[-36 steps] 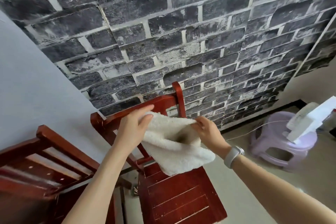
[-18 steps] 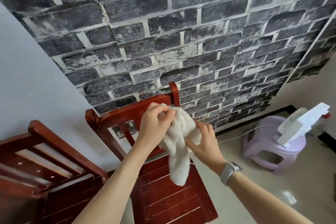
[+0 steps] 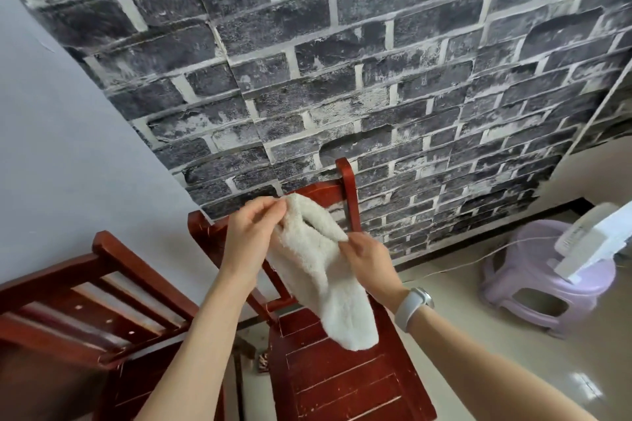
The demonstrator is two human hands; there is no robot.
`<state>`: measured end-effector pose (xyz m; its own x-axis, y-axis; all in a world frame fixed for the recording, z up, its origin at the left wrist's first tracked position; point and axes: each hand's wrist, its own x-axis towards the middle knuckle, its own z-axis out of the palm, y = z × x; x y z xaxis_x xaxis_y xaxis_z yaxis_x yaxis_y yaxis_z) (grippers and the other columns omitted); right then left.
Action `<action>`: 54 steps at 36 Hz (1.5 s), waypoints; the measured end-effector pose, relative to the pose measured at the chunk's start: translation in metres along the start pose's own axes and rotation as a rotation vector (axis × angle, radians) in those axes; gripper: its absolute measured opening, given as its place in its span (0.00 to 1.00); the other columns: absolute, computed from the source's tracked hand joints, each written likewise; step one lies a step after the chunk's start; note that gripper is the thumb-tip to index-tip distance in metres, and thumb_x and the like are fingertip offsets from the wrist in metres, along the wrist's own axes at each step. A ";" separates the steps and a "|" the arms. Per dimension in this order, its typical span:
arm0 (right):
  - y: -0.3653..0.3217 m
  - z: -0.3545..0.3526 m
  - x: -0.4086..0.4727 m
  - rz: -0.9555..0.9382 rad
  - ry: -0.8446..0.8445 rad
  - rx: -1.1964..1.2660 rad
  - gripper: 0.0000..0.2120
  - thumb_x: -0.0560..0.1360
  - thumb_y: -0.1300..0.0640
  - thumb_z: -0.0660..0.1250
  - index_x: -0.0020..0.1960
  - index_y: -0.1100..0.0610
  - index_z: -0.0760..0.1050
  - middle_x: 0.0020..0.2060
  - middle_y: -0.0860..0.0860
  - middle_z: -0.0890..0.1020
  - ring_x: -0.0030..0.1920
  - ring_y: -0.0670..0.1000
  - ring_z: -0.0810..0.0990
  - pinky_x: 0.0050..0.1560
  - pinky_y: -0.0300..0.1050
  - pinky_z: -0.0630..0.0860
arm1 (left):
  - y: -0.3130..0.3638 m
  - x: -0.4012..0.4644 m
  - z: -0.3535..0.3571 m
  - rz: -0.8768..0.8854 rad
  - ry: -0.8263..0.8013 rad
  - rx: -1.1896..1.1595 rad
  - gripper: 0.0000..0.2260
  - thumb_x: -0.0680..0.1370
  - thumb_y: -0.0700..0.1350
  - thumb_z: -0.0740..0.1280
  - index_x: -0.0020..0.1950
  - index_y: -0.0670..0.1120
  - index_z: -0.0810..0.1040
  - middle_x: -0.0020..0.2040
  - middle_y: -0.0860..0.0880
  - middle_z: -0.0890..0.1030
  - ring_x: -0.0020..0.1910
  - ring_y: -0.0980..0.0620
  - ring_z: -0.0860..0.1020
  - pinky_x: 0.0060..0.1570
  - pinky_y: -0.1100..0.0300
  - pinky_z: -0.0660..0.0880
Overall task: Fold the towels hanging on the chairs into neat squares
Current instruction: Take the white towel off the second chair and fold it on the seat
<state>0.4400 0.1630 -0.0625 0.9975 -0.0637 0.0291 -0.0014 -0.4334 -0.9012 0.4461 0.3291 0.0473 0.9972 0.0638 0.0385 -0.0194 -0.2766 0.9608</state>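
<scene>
A fluffy white towel (image 3: 319, 270) hangs doubled over in the air above the seat of a red wooden chair (image 3: 345, 383). My left hand (image 3: 251, 236) pinches its upper left corner near the chair's top rail. My right hand (image 3: 371, 258), a pale watch on its wrist, pinches the upper right edge. The towel's lower end dangles down to just above the seat. No towel lies on the chair back itself.
A second red wooden chair (image 3: 85, 301) stands at the lower left. A lilac plastic stool (image 3: 533, 284) with a white device (image 3: 595, 243) on it stands on the tiled floor at the right. A dark brick-pattern wall (image 3: 342, 61) is right behind the chairs.
The towel was spread wide between my hands a second ago. My hands came together, doubling it, and have since drawn slightly apart, so it now hangs as a narrow strip.
</scene>
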 end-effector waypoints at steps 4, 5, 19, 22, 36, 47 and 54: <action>-0.001 -0.033 0.014 -0.034 0.053 0.027 0.08 0.78 0.60 0.58 0.52 0.60 0.75 0.41 0.51 0.77 0.41 0.52 0.76 0.39 0.40 0.73 | -0.018 0.005 -0.026 0.100 0.104 0.445 0.06 0.73 0.45 0.67 0.36 0.52 0.79 0.44 0.50 0.78 0.46 0.62 0.74 0.46 0.72 0.68; -0.005 -0.040 0.018 -0.058 0.035 0.025 0.07 0.78 0.61 0.58 0.51 0.58 0.75 0.38 0.50 0.77 0.39 0.52 0.75 0.36 0.39 0.72 | -0.020 0.004 -0.027 0.122 0.107 0.526 0.05 0.73 0.46 0.68 0.37 0.54 0.79 0.44 0.53 0.76 0.46 0.64 0.73 0.43 0.75 0.65; -0.068 -0.074 0.030 -0.285 0.035 -0.107 0.01 0.74 0.60 0.66 0.45 0.57 0.76 0.40 0.51 0.80 0.42 0.53 0.78 0.43 0.47 0.74 | -0.008 0.001 0.033 0.250 -0.046 0.373 0.06 0.73 0.45 0.70 0.45 0.44 0.83 0.43 0.49 0.76 0.46 0.51 0.76 0.48 0.59 0.71; -0.046 -0.067 0.012 -0.252 0.297 -0.160 0.07 0.73 0.59 0.67 0.43 0.52 0.69 0.37 0.43 0.72 0.38 0.46 0.72 0.40 0.34 0.67 | -0.007 0.002 0.036 0.170 -0.083 0.303 0.04 0.74 0.46 0.69 0.44 0.48 0.82 0.44 0.50 0.77 0.45 0.54 0.76 0.48 0.59 0.72; -0.022 -0.024 -0.024 -0.042 0.036 0.046 0.12 0.74 0.52 0.67 0.40 0.58 0.69 0.36 0.51 0.75 0.36 0.48 0.72 0.36 0.32 0.67 | -0.008 0.002 0.046 0.169 0.036 0.093 0.07 0.74 0.45 0.70 0.37 0.56 0.78 0.43 0.50 0.78 0.39 0.63 0.77 0.40 0.76 0.69; -0.027 -0.062 0.025 0.017 0.178 0.080 0.11 0.79 0.58 0.56 0.40 0.62 0.66 0.33 0.56 0.71 0.33 0.52 0.68 0.33 0.44 0.68 | -0.020 0.018 0.000 0.120 0.118 -0.001 0.07 0.75 0.43 0.68 0.51 0.49 0.83 0.45 0.61 0.80 0.44 0.75 0.75 0.41 0.81 0.68; -0.015 -0.108 0.053 0.104 0.333 -0.135 0.17 0.79 0.57 0.58 0.32 0.59 0.65 0.27 0.52 0.69 0.29 0.51 0.65 0.26 0.40 0.60 | -0.041 0.031 -0.047 0.048 0.205 0.058 0.14 0.74 0.39 0.68 0.58 0.50 0.79 0.47 0.58 0.79 0.36 0.69 0.74 0.39 0.74 0.70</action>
<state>0.4856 0.0691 -0.0012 0.9143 -0.3925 0.0995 -0.1326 -0.5225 -0.8423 0.4742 0.3874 0.0224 0.9597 0.2410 0.1448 -0.0569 -0.3381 0.9394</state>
